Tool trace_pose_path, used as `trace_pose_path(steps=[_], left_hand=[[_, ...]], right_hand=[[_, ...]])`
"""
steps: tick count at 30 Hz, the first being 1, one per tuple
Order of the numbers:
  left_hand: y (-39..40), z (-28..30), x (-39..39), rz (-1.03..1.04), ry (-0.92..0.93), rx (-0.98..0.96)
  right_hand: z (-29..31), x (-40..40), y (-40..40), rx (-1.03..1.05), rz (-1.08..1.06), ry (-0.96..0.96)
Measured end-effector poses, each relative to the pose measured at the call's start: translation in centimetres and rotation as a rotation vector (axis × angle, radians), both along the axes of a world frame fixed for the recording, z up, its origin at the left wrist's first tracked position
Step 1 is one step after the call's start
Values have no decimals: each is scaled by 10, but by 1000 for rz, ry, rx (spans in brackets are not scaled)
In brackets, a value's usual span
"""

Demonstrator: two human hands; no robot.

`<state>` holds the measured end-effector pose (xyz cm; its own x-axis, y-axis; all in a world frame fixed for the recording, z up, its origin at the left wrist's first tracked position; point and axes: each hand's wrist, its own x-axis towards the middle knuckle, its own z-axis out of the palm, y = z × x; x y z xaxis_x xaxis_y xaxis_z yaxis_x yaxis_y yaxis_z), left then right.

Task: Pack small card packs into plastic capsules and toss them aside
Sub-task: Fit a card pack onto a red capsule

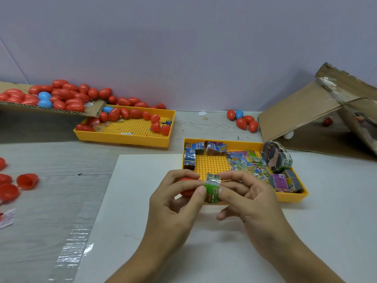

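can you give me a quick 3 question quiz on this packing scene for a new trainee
1. True or false: the green card pack is pinched by both the left hand and the right hand.
2. Which object shows behind the left hand's fingers? A) red capsule half B) blue capsule C) rubber band
3. Fill in: the loose card packs lie in the near yellow ____.

Key: 1 true; 2 A; 3 tray.

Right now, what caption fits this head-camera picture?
Both hands pinch a green card pack; the left hand also holds a red capsule half.
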<state>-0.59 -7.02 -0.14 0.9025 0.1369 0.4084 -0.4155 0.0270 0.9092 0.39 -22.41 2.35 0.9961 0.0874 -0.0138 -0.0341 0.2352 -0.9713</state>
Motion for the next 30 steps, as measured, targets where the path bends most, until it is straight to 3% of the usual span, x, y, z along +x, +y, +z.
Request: trace_pose_path(steps=[9, 30], left_hand=[[-1, -2, -2, -5, 5, -25], [0, 1, -3, -115, 24, -28]], right_hand=[[2, -3, 2, -43, -88, -69], [-11, -2, -1, -300, -28, -114]])
